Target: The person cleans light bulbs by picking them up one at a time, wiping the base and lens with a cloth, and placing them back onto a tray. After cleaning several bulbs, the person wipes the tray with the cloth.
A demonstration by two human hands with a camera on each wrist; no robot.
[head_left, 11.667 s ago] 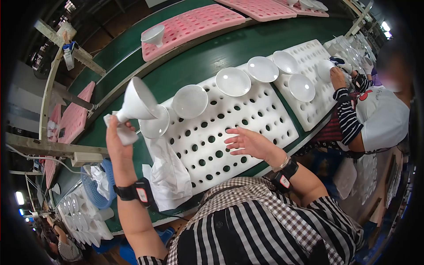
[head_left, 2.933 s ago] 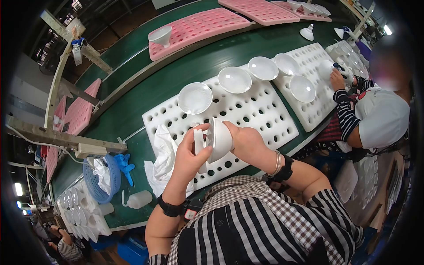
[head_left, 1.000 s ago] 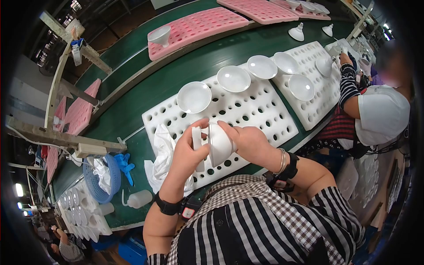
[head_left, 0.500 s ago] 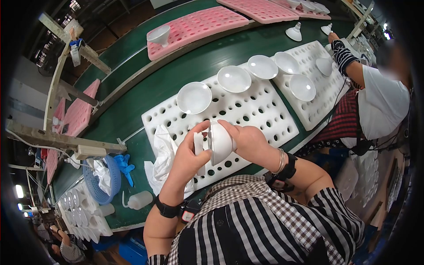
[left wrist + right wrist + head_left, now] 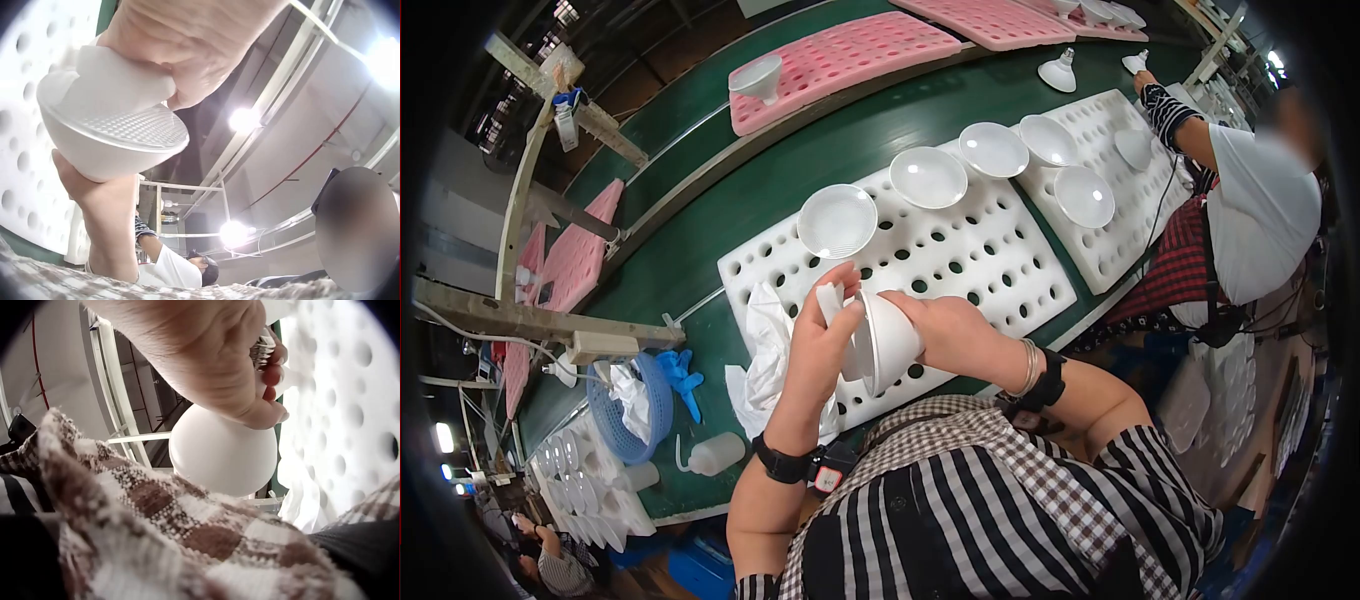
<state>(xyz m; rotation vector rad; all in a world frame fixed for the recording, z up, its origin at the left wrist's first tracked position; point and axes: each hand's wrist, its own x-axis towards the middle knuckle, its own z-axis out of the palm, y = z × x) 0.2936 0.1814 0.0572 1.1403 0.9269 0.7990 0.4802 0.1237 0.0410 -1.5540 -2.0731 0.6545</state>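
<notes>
In the head view my right hand (image 5: 962, 332) holds a white reflector bulb (image 5: 894, 348) by its rounded back, its wide face turned left. The right wrist view shows the bulb's metal screw base (image 5: 262, 352) within the curled fingers. My left hand (image 5: 815, 350) pinches a folded white cloth (image 5: 119, 84) between thumb and fingers, right at the bulb's textured clear face (image 5: 140, 128). Both hands are over the front of a white foam tray (image 5: 1010, 255) full of holes. Two bulbs, one of them a near bulb (image 5: 838, 221), stand face up along its back edge.
Crumpled white cloth (image 5: 765, 345) lies on the tray's left end. Further left are a squeeze bottle (image 5: 718, 454), blue glove (image 5: 682, 380) and blue basket (image 5: 662, 410). A second foam tray (image 5: 1100, 250) with bulbs adjoins on the right, where another person (image 5: 1265, 215) sits. Pink trays (image 5: 850, 60) line the back.
Since the oldest frame, the left-end bulb has left the tray and my right hand has taken hold of a bulb. Just now, my left hand and cloth shift slightly left; the bulb tilts.
</notes>
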